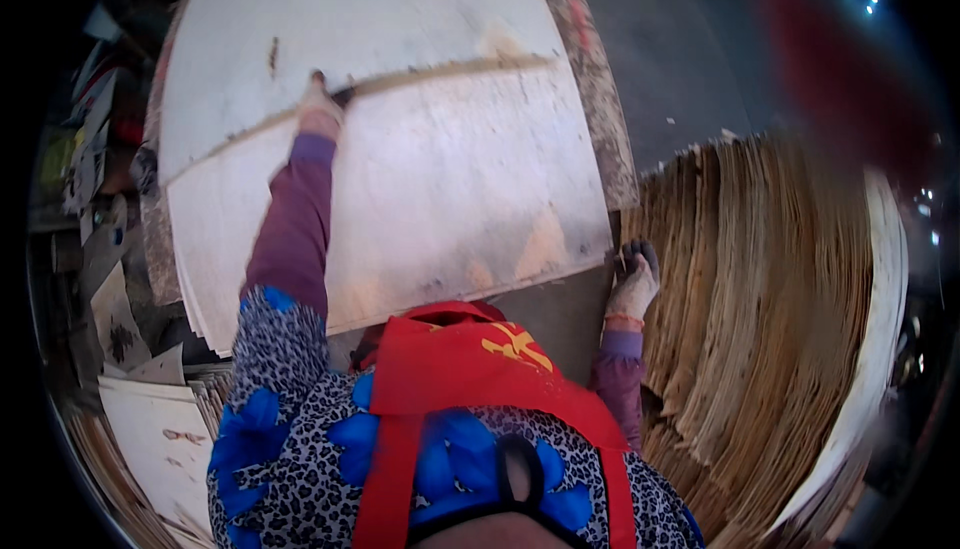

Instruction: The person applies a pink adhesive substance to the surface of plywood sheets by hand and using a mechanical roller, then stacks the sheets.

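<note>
Two pale wood veneer sheets, a far sheet (380, 9) and a near sheet (450, 169), lie on a stack in front of me. A rough, darker seam runs across between them. At that seam is my left hand (321, 109), arm stretched forward, its fingers bent closed. Something dark shows at its right side; whether it is a tool or dark fingertips I cannot make out. My right hand (633, 284) hangs low beside the near sheet's right corner, in a pale glove with dark fingertips. Its fingers are loosely curled and a little apart, with nothing seen in them.
A tall pile of brown veneer sheets (750, 309) stands on edge close at my right. Worn board edges (600, 99) stick out past the pale sheets. More veneer pieces (150, 419) lean at the lower left. Grey floor (670, 39) shows at the far right.
</note>
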`<act>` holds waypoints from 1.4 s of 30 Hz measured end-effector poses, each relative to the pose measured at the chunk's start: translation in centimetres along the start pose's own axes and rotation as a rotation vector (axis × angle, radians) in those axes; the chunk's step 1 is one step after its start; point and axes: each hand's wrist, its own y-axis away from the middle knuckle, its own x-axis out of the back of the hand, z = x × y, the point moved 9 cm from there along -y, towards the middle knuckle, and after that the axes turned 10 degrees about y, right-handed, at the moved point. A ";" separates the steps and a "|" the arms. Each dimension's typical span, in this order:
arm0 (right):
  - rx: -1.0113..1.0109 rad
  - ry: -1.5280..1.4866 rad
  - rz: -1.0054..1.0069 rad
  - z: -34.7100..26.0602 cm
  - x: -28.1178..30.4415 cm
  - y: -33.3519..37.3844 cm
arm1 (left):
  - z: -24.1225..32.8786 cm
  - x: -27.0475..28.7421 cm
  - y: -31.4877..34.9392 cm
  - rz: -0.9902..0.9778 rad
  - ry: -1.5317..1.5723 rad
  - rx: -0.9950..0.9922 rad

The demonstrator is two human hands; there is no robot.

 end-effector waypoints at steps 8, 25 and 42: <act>0.187 0.478 -0.076 2.2 1.0 -0.7 | -2.6 -12.6 4.6 -0.428 -0.305 -0.028; 0.247 0.028 -0.418 -10.5 -7.1 8.3 | -5.5 17.2 30.7 -0.163 -0.754 0.417; -0.039 -0.068 -0.495 -1.5 -10.3 0.6 | -7.4 18.8 30.7 -0.170 -0.031 0.299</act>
